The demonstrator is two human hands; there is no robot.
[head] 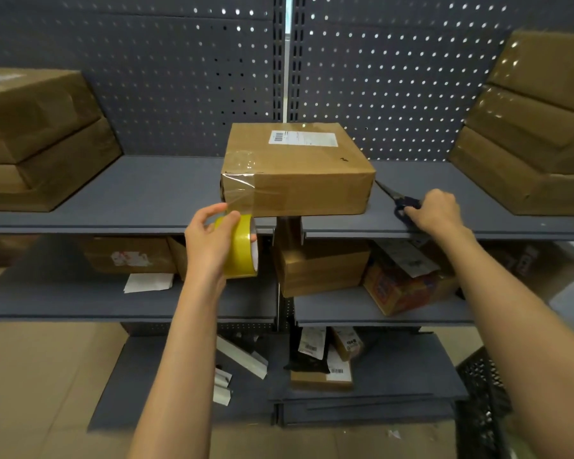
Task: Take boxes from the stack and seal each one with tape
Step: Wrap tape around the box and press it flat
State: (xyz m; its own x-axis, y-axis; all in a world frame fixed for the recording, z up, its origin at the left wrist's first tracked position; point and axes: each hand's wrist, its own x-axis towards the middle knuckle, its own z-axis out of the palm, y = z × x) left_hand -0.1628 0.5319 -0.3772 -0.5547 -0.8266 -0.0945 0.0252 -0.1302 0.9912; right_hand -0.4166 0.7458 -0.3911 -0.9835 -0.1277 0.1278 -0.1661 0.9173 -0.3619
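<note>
Grey pegboard is backing a run of grey shelving, and the top shelf (140,190) is carrying the box (299,167) now being worked on, standing square at the front edge with its white shipping label facing up.

Just below and in front of the box's left corner, the left hand (212,246) is gripping a yellow tape roll (241,248), fingers curled over the rim and thumb hooked on top. A strip of clear tape (239,190) is running up from the roll onto the box's front face and over its top left corner, so the strip is already stuck down but not yet cut free.

Off to the right of the box, the right hand (436,210) is closing on the dark handles of the scissors (400,202) lying on the shelf, blades pointing back toward the box's lower right corner. The fingers are curling onto the handles, though I cannot tell whether they are through the loops.

As I judge it, this box is mid-seal: one band is on, and what is left is snipping the strip near the roll and smoothing the tail down.

Well out to the left of the tape hand, a stack of boxes (37,137) is waiting, and another stack (531,127) is sitting beyond the scissor hand; which pile is sealed I cannot say. Lower shelves are holding loose parcels and paper scraps.
</note>
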